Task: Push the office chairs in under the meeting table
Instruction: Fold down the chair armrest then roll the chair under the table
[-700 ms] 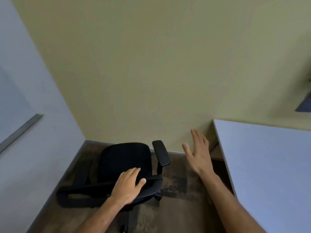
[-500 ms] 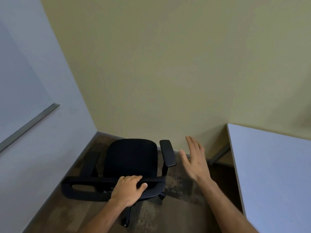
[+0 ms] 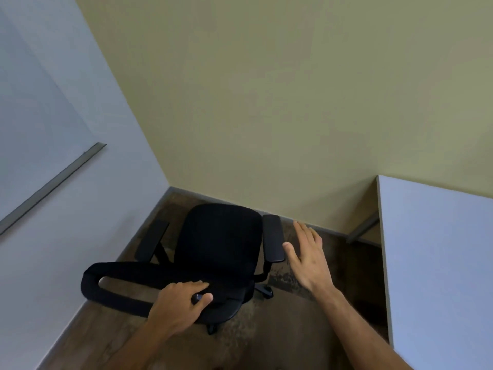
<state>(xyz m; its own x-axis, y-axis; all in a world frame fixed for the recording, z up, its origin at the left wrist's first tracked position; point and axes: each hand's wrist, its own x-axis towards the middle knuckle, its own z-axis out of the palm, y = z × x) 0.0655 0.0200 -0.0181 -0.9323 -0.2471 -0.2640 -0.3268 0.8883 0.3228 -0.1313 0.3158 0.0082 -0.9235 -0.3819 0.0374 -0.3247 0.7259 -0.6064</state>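
Head view: left hand (image 3: 179, 303) clenched the chair (image 3: 221, 247) backrest; the worktop (image 3: 437, 263) lay to its right (probably clear of it), nearer the released right hand (image 3: 310, 259).

Chair (image 3: 218, 236) left of table (image 3: 437, 263), apart

Table (image 3: 437, 263) cut by right edge; chair (image 3: 218, 236) base mostly hidden under seat.
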